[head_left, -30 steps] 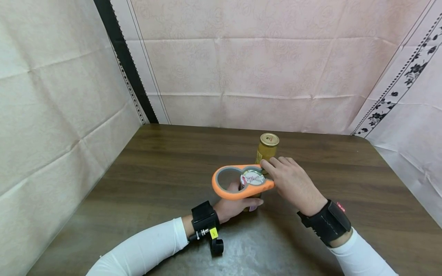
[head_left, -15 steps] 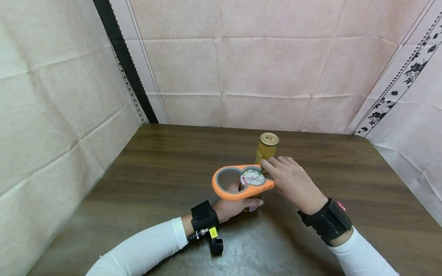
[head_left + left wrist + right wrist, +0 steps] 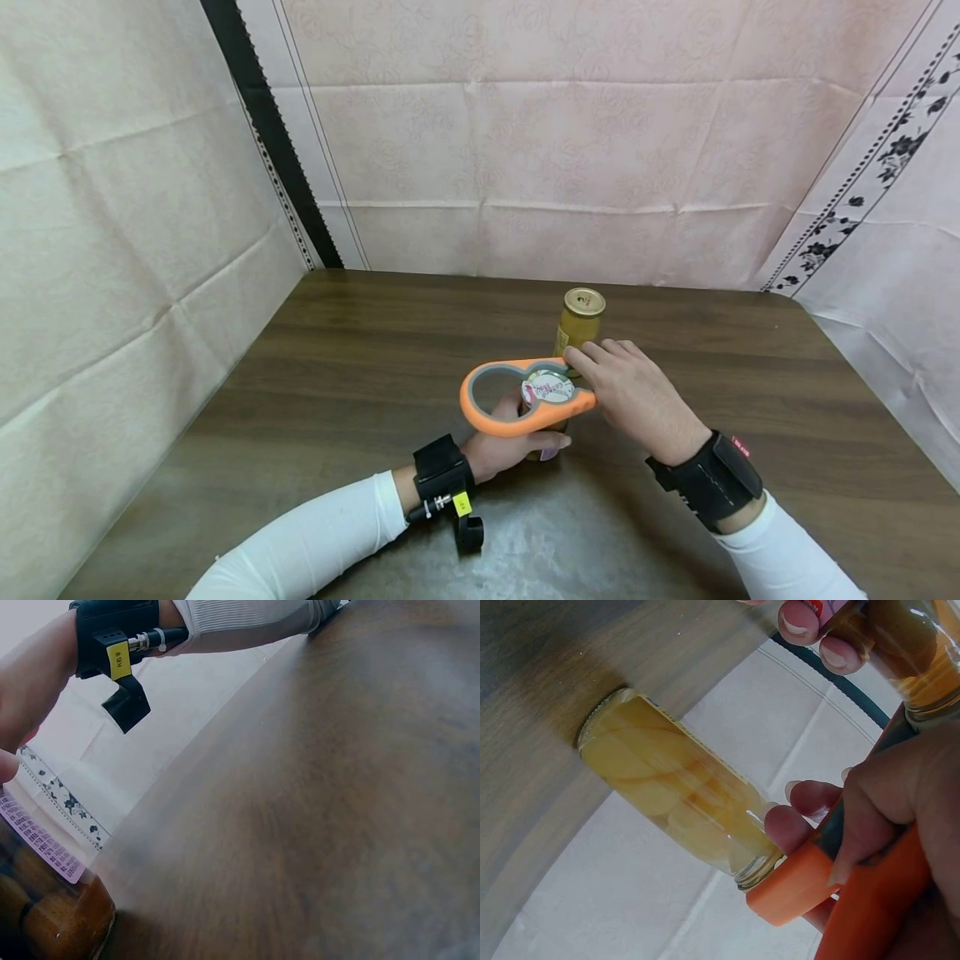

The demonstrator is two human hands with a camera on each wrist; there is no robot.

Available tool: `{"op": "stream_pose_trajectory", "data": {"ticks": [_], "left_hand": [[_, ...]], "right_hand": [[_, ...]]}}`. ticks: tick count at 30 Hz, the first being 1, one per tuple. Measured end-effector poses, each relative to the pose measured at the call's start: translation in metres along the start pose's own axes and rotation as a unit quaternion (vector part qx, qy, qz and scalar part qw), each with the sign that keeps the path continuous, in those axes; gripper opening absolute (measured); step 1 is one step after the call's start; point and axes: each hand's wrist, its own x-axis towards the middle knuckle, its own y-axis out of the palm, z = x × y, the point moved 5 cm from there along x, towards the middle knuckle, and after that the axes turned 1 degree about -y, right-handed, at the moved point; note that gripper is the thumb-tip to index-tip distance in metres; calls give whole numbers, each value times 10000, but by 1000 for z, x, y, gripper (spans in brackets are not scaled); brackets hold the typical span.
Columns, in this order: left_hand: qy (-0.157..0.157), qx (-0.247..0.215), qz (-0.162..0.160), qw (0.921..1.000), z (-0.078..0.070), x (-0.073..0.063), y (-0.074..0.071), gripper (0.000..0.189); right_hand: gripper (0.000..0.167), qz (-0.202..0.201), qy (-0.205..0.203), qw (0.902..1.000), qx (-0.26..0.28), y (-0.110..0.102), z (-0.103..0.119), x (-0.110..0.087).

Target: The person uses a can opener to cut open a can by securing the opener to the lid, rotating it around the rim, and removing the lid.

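My left hand (image 3: 497, 454) grips a glass jar (image 3: 60, 919) of brown-orange fruit with a pale purple label, upright over the table. An orange and grey jar opener (image 3: 507, 427) surrounds its printed lid (image 3: 548, 387); the opener's larger loop extends to the left. With its fingers curled round the opener's handle ends, my right hand (image 3: 643, 402) holds it from the right. In the right wrist view, left fingertips (image 3: 799, 621) press the jar's side. Just behind the right fingers stands a second jar (image 3: 671, 776), with yellow fruit pieces and a gold lid (image 3: 585, 302).
The dark wooden table (image 3: 360, 367) runs back to a pale patterned cloth wall (image 3: 585, 167). Another cloth (image 3: 112, 275) hangs along the left side. Each wrist wears a black strap (image 3: 712, 483), the left one carrying a small camera mount.
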Motion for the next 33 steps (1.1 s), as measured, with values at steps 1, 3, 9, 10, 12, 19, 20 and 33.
{"op": "stream_pose_trajectory", "data": {"ticks": [1,3,9,10,12,19,20,33], "left_hand": [[4,5,16,10000,0,0,0,80],[9,-3,43,10000,0,0,0,81],[5,-87,107,9999,-2,1,1,85],[-17,-104,112,9999,-2,1,1,85],[-81,-103,118,9998,-2,1,0,84],[-95,-82,263,9996,5,3,-2,88],[-87,-88,279,9995,7,4,-3,89],[-94,23,286,9995,25,9,-10,91]], "right_hand": [[51,-6,-7,10000,-3,0,0,0],[51,-17,-19,10000,2,0,0,0],[54,12,-2,10000,50,0,-1,0],[54,28,9,10000,65,0,-1,0],[56,66,29,9999,93,0,-2,0],[61,76,40,9999,136,1,-2,0],[61,59,32,9999,140,1,-2,0],[59,1,17,9998,180,2,-3,0]]}}
